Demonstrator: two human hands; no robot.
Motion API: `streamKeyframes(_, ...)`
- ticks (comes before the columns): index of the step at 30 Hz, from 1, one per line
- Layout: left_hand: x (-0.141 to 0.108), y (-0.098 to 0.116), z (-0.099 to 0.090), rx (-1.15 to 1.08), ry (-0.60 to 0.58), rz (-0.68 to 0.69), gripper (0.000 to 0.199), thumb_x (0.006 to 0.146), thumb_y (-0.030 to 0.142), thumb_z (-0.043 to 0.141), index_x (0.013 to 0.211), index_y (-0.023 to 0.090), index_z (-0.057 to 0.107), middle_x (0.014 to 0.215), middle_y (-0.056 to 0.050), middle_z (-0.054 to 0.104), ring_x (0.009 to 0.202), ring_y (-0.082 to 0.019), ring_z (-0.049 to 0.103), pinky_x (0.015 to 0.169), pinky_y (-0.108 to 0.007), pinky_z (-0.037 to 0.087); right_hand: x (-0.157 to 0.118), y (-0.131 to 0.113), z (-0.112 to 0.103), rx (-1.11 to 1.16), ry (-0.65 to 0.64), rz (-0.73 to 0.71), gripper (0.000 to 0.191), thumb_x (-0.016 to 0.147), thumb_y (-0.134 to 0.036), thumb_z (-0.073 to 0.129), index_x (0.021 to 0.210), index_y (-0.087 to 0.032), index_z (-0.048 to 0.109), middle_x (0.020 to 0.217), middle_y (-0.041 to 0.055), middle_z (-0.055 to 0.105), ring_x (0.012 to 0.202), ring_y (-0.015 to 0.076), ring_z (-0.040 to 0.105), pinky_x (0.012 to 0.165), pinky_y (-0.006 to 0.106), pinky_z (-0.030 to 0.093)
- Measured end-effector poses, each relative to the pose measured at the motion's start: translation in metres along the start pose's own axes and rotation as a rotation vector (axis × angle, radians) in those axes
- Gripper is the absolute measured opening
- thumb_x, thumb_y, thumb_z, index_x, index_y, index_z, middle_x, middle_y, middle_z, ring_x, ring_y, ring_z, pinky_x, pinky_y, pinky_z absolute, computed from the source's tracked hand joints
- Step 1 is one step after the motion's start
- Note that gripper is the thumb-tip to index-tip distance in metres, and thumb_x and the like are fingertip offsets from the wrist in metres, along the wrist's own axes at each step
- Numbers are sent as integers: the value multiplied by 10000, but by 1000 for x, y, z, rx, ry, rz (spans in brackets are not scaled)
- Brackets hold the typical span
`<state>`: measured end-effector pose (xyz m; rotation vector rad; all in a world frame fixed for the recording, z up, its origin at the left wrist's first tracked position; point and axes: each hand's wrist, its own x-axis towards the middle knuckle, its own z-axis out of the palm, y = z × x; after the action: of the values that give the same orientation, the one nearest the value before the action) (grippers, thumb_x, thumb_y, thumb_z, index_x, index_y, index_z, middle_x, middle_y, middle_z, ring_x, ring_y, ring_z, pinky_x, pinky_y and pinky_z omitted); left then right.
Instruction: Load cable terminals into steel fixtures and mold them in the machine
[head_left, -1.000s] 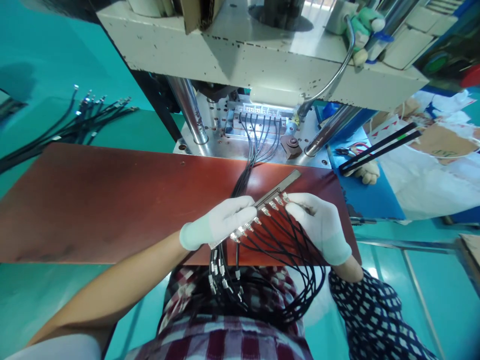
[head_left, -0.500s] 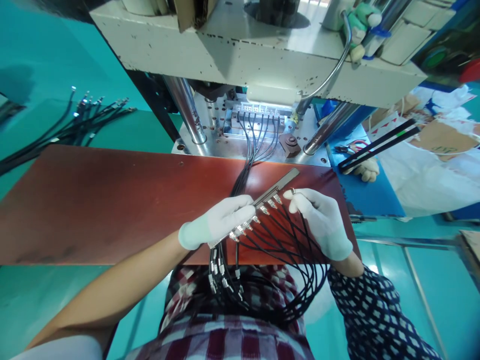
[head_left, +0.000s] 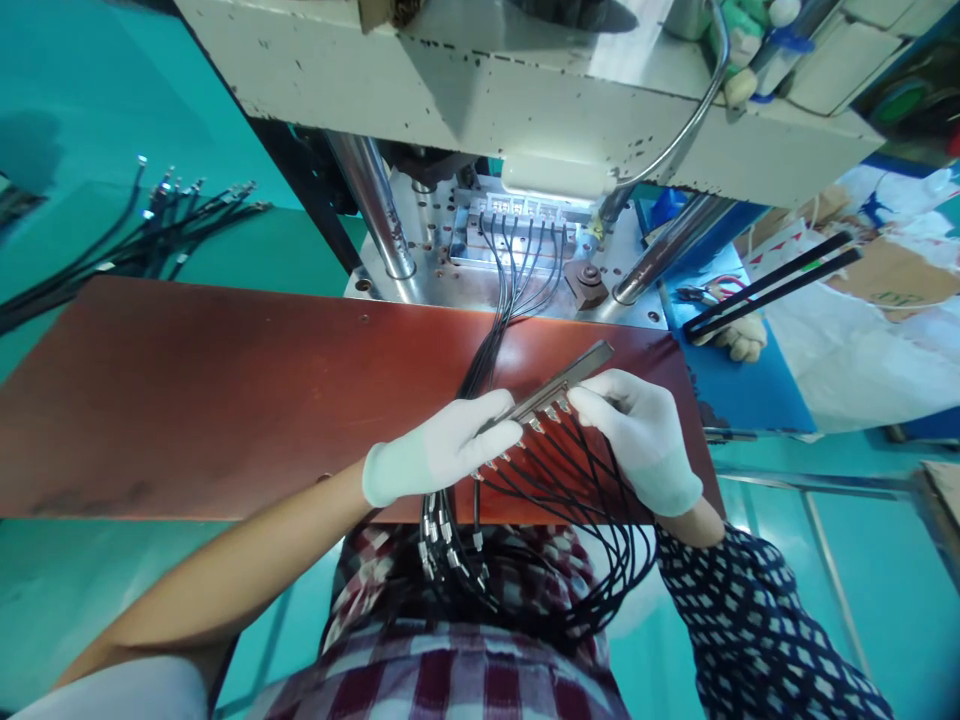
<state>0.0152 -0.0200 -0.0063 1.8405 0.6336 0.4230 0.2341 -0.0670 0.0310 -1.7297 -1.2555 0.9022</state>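
Observation:
My left hand [head_left: 457,440], in a white glove, is closed around a metal bar [head_left: 577,370] held at a slant above the board. Several silver cable connectors [head_left: 538,425] sit in a row along the bar's lower edge. Black cables [head_left: 592,500] run down from them and loop over my lap. My right hand [head_left: 630,425], gloved too, pinches at the bar's upper part, at the end of a black cable; its fingertips hide the connector there. More loose cable ends [head_left: 435,530] hang below my left hand.
A red-brown board [head_left: 225,390] lies in front of me. Behind it stands a press with steel posts [head_left: 379,215] and a metal mould [head_left: 517,240], with several cables leading into it. A cable bundle [head_left: 172,215] lies far left. Pliers [head_left: 705,292] and black rods [head_left: 772,290] lie right.
My right hand has moved in to the bar with a cable end, which was held just off it before. The bar has tilted slightly, and the view has shifted a little.

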Motion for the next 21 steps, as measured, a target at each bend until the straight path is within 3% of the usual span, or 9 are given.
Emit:
streamKeyframes(4,1,2,2,-1,0,-14,344,1015,455,378,826,170,420,722,47,401,635,-89,378,616,-251,340,-3,6,-2,-79,10,-49,198,836,-323,656,714,-168,680,672,-6,645,632,118,548,561,216,422)
streamKeyframes(9,1,1,3,-109,-7,-50,357,1003,488,394,854,169,454,731,43,454,626,-91,459,616,-237,396,-10,15,-12,-406,47,-305,186,868,-301,600,943,-195,732,680,-14,626,568,110,496,591,247,427)
streamKeyframes(16,1,-1,2,-52,9,-37,368,1004,493,387,842,169,451,727,43,438,630,-93,433,609,-235,375,-10,15,-2,-645,243,-522,184,876,-258,569,746,-186,678,614,-1,610,545,116,495,595,264,399)
streamKeyframes(21,1,1,2,-66,16,-29,379,1006,497,377,844,164,457,726,44,430,639,-95,430,625,-242,381,-8,15,-3,-675,246,-567,154,891,-257,588,810,-191,701,651,-6,641,583,126,543,630,270,418)
